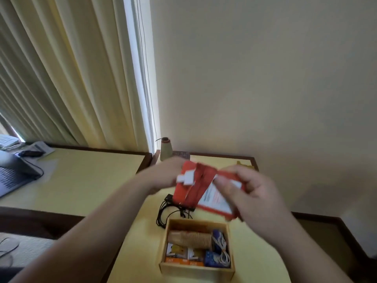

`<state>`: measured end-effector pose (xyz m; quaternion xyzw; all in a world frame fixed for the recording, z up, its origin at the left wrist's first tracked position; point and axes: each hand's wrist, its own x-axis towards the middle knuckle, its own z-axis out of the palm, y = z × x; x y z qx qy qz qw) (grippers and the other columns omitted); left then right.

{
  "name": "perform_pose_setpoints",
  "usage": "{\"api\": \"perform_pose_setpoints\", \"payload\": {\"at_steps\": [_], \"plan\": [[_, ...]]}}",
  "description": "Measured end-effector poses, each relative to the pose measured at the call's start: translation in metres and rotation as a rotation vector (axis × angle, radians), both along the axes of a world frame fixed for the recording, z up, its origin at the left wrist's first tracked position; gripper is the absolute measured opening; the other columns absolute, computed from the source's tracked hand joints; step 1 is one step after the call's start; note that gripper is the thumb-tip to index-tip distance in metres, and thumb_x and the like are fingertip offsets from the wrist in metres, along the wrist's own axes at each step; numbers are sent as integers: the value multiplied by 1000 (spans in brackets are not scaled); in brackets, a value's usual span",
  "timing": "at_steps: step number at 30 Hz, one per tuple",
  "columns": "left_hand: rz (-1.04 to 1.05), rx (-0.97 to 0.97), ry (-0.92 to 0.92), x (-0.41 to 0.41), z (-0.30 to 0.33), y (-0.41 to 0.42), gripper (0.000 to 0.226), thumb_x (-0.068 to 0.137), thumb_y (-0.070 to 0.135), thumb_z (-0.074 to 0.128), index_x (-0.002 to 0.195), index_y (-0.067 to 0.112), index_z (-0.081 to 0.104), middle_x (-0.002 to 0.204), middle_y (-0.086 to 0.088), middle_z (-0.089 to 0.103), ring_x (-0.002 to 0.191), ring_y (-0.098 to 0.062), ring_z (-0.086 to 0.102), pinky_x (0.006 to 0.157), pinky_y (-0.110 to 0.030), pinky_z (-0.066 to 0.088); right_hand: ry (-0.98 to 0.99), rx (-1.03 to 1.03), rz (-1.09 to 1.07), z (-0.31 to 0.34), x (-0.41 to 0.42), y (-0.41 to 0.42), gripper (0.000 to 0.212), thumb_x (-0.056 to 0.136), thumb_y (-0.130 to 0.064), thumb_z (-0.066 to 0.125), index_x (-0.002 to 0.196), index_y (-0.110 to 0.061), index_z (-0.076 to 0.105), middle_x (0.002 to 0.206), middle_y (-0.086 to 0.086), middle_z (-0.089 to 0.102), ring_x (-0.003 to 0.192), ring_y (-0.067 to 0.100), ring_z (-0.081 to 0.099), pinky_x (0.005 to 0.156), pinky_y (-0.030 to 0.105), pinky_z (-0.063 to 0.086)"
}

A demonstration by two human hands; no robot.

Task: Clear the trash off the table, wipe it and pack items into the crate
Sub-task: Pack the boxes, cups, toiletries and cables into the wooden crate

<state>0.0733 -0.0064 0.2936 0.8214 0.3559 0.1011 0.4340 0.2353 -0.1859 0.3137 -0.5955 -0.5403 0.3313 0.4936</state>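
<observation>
head view. surroundings: a yellow-topped table (pixel 140 237) with a dark wood edge carries a wooden crate (pixel 196 268) near the lower middle. inside the crate lie a stack of brown cups (pixel 189 238) on its side, two orange-and-white boxes (pixel 184 256) along the near wall, blue packets (pixel 213 258) and a coiled pale cord (pixel 221 249) at the right. a tangle of black cable (pixel 169 211) lies on the table just behind the crate. further back, against the wall, stand a cone-shaped vase (pixel 165 150) and a yellow object (pixel 243 164), the latter mostly hidden by the right hand. a second table (pixel 81 176) at the left holds a laptop (pixel 12 176), cut off by the frame edge, and a dark mouse (pixel 30 153). pleated curtains (pixel 71 78) hang behind.

obstruction: both forearms and the raised item block the table's far middle and part of the cable.

clarity: hands and held item are motion-blurred; the print on the item is unreadable.

task item: an orange packet (pixel 206 190) with a white label panel is held in the air above the table, behind the crate. its long axis runs from upper left to lower right, the label side facing the camera.

hands: the left hand (pixel 165 174) grips the packet's upper-left end, fingers curled behind it. the right hand (pixel 251 190) pinches its right edge between thumb and curled fingers.
</observation>
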Motion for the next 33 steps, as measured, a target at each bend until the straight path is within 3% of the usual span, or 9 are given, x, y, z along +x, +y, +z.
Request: {"api": "perform_pose_setpoints", "payload": {"at_steps": [2,4,7,11,17,23,27,29,33], "plan": [[-47,-161,-5,-4,-28,-18,16,103,26,65,98,12,71,84,1,70,75,-13,60,81,-31,58,-5,59,-136,-5,12,13,34,83,-57,64,102,-30,73,83,-7,74,65,8,72,52,22,53],[-36,-327,-79,-7,-52,-38,27,106,36,58,88,22,72,67,7,59,60,-9,50,65,-23,49,-50,67,-229,-21,27,30,30,91,-55,65,104,-29,73,81,-4,73,64,10,71,53,25,54],[130,-405,-179,-13,-86,-57,46,108,48,49,73,31,73,64,4,50,58,-13,45,65,-30,45,-194,-44,-281,-56,41,50,23,99,-50,63,107,-29,69,86,-5,70,75,12,71,57,26,60],[179,-209,-128,-24,-98,-66,34,107,45,50,85,30,71,82,5,69,74,-15,64,75,-33,56,-445,-280,-148,-109,34,60,21,102,-50,56,104,-32,66,93,-8,69,81,8,70,62,25,62],[128,155,48,-29,-90,-36,12,94,40,75,88,30,74,90,12,72,85,1,67,75,-20,58,-324,-414,362,-143,9,53,19,97,-54,63,101,-39,75,101,-12,73,94,10,69,84,35,62],[213,-469,-130,-30,-147,-4,19,92,19,80,99,2,76,95,-4,80,91,-21,79,75,-31,64,22,-357,245,-171,9,60,20,98,-49,68,103,-34,80,99,-7,77,92,14,74,77,28,57],[307,-979,-375,-32,-199,-10,43,101,18,72,130,-11,60,132,-32,64,126,-43,65,107,-51,55,204,-386,7,-202,10,67,23,98,-46,67,104,-28,80,98,-3,79,90,14,76,69,24,60],[377,-1039,-393,-27,-217,-21,45,99,15,73,137,-6,60,138,-31,62,129,-43,63,111,-55,51,203,-391,-98,-222,10,69,24,99,-46,67,105,-26,79,99,-5,79,89,11,76,65,20,57],[488,-951,-344,-22,-240,-39,32,97,10,73,127,0,70,123,-24,73,112,-36,74,92,-42,63,132,-396,-181,-260,12,72,18,104,-34,63,109,-24,78,99,-10,78,84,-2,72,61,11,51]]}}
